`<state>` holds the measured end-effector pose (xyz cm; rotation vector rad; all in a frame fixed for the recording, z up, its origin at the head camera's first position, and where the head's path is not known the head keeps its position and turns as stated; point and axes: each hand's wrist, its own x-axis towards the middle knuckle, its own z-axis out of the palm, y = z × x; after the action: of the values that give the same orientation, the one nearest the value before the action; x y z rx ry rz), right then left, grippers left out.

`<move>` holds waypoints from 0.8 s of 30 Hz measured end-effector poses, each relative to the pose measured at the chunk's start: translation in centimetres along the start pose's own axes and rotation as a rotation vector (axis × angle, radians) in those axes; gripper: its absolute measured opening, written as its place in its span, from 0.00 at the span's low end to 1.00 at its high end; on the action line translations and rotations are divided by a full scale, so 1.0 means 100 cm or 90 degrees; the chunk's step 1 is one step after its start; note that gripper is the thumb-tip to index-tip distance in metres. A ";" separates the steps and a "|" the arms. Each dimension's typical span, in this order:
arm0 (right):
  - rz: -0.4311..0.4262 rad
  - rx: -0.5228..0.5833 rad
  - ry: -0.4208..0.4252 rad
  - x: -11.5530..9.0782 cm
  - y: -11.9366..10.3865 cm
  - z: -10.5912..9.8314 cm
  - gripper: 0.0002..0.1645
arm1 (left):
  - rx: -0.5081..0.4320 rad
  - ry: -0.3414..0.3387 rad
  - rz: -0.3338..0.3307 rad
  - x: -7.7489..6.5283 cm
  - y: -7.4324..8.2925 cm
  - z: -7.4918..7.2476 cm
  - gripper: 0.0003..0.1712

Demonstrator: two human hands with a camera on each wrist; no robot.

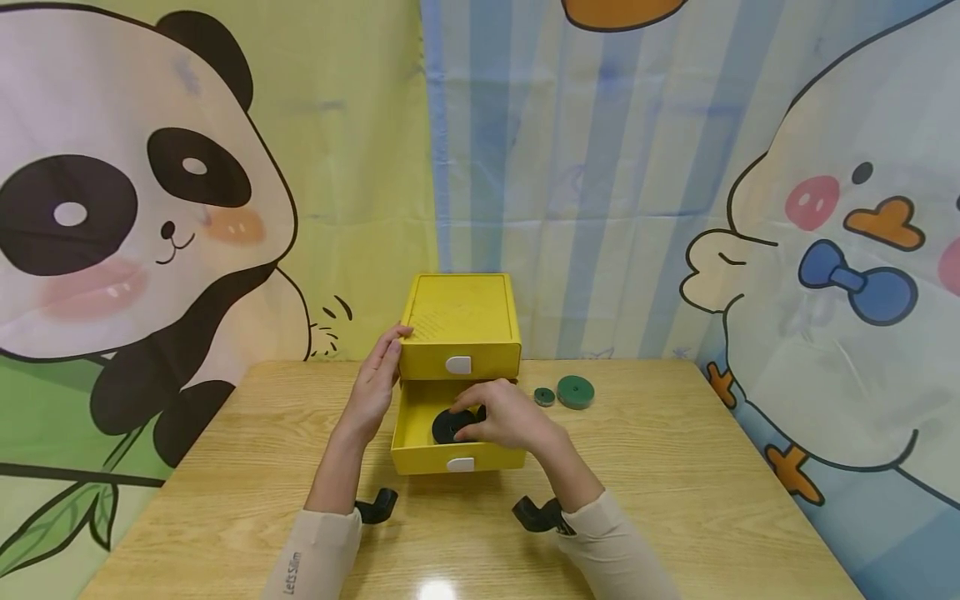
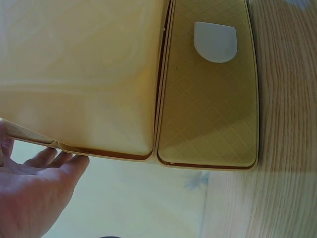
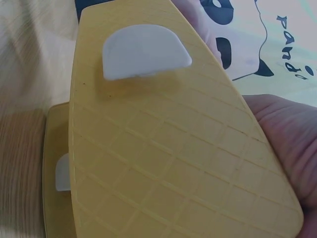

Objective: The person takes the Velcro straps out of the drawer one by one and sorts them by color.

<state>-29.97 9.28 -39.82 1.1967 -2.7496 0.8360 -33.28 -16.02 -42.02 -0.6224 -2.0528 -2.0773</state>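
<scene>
A yellow drawer box (image 1: 461, 304) stands at the back of the table, its middle drawer (image 1: 420, 457) pulled out. My left hand (image 1: 369, 392) rests along the box's left side, fingers fairly straight; the left wrist view shows its fingertips at the edge. My right hand (image 1: 508, 417) reaches into the pulled-out drawer, thumb and fingers pinching a black disc (image 1: 447, 427). Another black piece (image 1: 482, 412) shows partly behind those fingers. In the right wrist view the drawer front (image 3: 173, 148) hides the disc and most of the right hand (image 3: 290, 139).
A small green disc (image 1: 544, 397) and a larger green disc (image 1: 575, 392) lie on the table right of the box. Below the pulled-out drawer, a closed bottom drawer (image 2: 208, 109) has a white tab (image 2: 216, 41). Cartoon curtains (image 1: 360, 167) hang behind the wooden table (image 1: 675, 483).
</scene>
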 end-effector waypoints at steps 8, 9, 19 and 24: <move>0.011 -0.102 -0.093 0.006 -0.003 -0.004 0.13 | 0.006 0.002 -0.003 0.001 0.000 0.000 0.29; 0.010 -0.107 -0.101 0.007 -0.003 -0.005 0.12 | 0.006 0.002 -0.003 0.001 0.000 0.000 0.29; 0.025 -0.103 -0.136 0.017 -0.008 -0.005 0.11 | -0.003 0.001 0.000 0.001 -0.002 -0.001 0.30; 0.037 -0.097 -0.130 0.018 -0.006 -0.002 0.11 | -0.003 0.004 0.001 0.001 -0.001 0.000 0.29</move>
<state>-30.85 7.85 -38.92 1.2425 -2.9573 0.5224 -33.38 -16.03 -42.09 -0.6177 -2.0453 -2.0807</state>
